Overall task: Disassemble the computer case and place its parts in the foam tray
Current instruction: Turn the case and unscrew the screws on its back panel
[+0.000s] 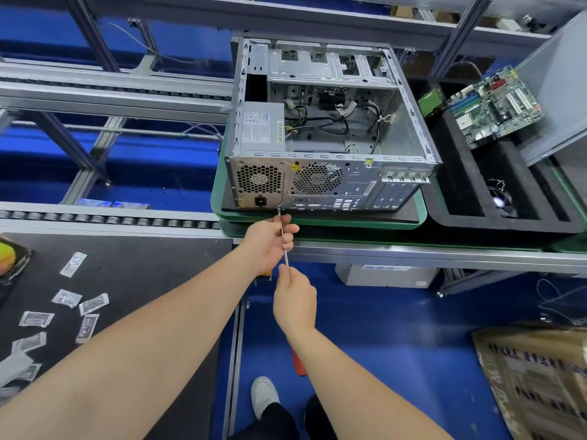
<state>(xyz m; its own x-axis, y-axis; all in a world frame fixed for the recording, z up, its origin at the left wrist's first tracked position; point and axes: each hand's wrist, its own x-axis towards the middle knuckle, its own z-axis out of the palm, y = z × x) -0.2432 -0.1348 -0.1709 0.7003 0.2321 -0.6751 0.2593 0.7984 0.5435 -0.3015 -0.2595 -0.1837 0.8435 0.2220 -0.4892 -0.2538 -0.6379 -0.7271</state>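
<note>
The open computer case lies on its side on a green pallet, rear panel facing me, with the power supply and cables inside. A long screwdriver points at the lower edge of the rear panel, below the power socket. My left hand curls round the metal shaft near the tip. My right hand grips the handle end; a red part of the handle shows below my wrist. The black foam tray stands right of the case and holds a motherboard and a fan.
A black mat at lower left carries several small silver packets. Roller conveyor rails run left of the pallet. A cardboard box sits on the blue floor at lower right. My shoes are below.
</note>
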